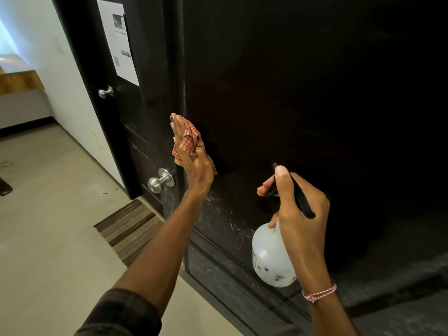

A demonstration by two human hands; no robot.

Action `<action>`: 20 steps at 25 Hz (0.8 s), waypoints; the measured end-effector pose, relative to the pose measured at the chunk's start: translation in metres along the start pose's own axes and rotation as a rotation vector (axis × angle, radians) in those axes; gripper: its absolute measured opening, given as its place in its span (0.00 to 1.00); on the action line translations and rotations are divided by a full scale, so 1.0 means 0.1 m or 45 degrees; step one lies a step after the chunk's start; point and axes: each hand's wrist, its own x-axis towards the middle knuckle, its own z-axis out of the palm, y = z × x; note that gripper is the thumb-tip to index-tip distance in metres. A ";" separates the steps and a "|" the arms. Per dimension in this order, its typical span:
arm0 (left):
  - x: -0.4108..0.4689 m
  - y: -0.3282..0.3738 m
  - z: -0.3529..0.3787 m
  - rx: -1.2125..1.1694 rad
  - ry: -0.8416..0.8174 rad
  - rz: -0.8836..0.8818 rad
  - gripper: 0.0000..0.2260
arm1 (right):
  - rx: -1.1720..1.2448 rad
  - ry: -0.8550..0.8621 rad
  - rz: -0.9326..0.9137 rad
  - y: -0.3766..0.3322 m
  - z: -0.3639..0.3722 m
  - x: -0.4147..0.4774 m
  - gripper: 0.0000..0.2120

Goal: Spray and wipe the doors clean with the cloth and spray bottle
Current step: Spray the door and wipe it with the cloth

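Note:
A dark brown door [303, 93] fills the right of the view, with white streaks on its lower panel. My left hand [194, 156] presses an orange checked cloth [188, 139] flat against the door near its left edge, fingers straight and pointing up. My right hand [300, 209] grips a translucent white spray bottle [270, 258] by its black trigger head, thumb on top, with the nozzle close to the door. The bottle hangs below the hand.
A silver knob [161, 180] sits on the door's edge below my left hand. A second dark door [135, 112] farther left carries a knob [106, 92] and a white paper notice [118, 40]. A striped doormat [132, 229] lies on the beige floor.

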 end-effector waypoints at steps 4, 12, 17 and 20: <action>-0.10 -0.16 0.04 -0.007 0.001 0.036 0.28 | -0.003 0.012 0.035 0.01 0.00 -0.02 0.18; -0.97 -0.22 0.36 -0.082 -0.150 -0.289 0.37 | -0.030 -0.019 0.034 0.03 -0.40 -0.16 0.18; -1.71 0.11 0.74 -0.091 -0.156 -0.349 0.41 | -0.008 -0.081 -0.007 0.09 -1.04 -0.37 0.19; -2.25 0.28 1.02 -0.121 -0.198 -0.428 0.39 | 0.009 -0.130 -0.001 0.15 -1.50 -0.53 0.19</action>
